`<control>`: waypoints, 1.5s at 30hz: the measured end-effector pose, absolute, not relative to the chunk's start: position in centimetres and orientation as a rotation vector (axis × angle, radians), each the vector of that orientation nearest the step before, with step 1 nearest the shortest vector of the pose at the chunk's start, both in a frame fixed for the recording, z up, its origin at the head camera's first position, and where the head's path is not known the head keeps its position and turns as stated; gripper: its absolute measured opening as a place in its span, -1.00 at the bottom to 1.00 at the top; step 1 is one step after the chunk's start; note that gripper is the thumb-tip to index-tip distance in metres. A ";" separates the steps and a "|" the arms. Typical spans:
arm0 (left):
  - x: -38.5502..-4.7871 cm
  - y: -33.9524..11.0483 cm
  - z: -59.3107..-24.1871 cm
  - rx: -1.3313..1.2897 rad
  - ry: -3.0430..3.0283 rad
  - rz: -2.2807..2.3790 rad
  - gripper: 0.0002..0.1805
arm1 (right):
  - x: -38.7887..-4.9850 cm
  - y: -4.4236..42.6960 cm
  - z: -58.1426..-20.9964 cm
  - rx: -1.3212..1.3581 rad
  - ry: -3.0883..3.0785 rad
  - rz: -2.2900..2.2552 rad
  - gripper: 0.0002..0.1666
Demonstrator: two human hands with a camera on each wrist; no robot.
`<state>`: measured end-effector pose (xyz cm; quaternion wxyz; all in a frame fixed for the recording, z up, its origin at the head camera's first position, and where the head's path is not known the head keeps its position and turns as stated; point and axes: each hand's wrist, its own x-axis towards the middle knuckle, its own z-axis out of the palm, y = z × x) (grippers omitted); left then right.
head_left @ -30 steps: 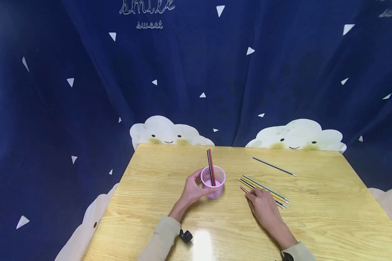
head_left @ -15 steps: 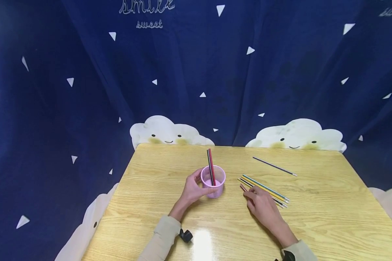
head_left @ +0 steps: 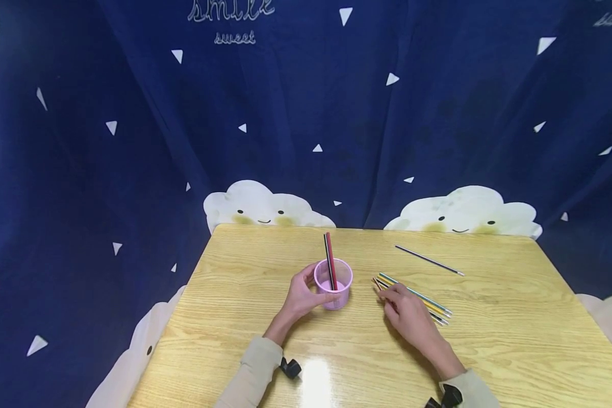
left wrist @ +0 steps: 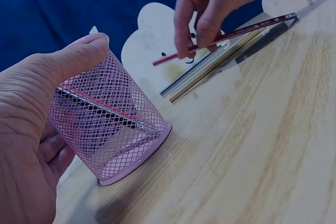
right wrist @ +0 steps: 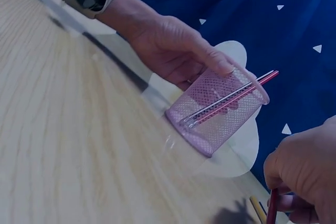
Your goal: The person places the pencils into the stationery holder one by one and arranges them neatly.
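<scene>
"Where did the pink cylindrical mesh cup [head_left: 344, 298] stand?"

"Near the middle of the frame, on the light flat wooden table [head_left: 245, 263], with the left hand [head_left: 303, 294] around its left side."

"What was in it?"

"A slim red pencil [head_left: 330, 252] and a slim black pencil [head_left: 327, 252], side by side, leaning toward the far rim."

"And to its right?"

"A row of slim teal, yellow and black pencils [head_left: 428, 301] lay under the right hand [head_left: 410, 315], which held a patterned red pencil [left wrist: 252, 29]. A slim dark-blue pencil [head_left: 429, 260] lay behind them. The navy fabric curtain [head_left: 285, 113] filled the upper frame."
</scene>
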<state>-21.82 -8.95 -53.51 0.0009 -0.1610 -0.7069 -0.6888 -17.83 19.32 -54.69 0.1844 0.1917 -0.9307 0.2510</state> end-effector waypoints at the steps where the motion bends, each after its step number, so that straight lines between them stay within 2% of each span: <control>1: -22.0 -9.0 -53.9 -0.504 -2.222 -2.152 -0.09 | -17.9 19.3 -54.5 0.540 -2.619 0.734 -0.73; 6: -23.1 -9.1 -56.1 -0.516 -2.232 -2.116 -0.09 | -18.2 19.0 -53.9 0.601 -2.600 0.894 -0.60; 13: -22.8 -8.8 -55.4 -0.501 -2.229 -2.146 -0.08 | -18.9 18.7 -53.2 0.709 -2.525 1.079 -0.46; 21: -21.4 -8.9 -52.7 -0.534 -2.211 -2.137 -0.14 | -19.5 18.1 -51.6 0.722 -2.427 1.169 -0.43; 28: -21.5 -9.0 -52.8 -0.528 -2.204 -2.165 -0.12 | -20.4 17.5 -50.1 0.741 -2.284 1.217 -0.38; 45: -21.3 -8.9 -52.8 -0.515 -2.197 -2.170 -0.12 | -22.0 15.9 -46.2 0.669 -2.098 1.251 -0.47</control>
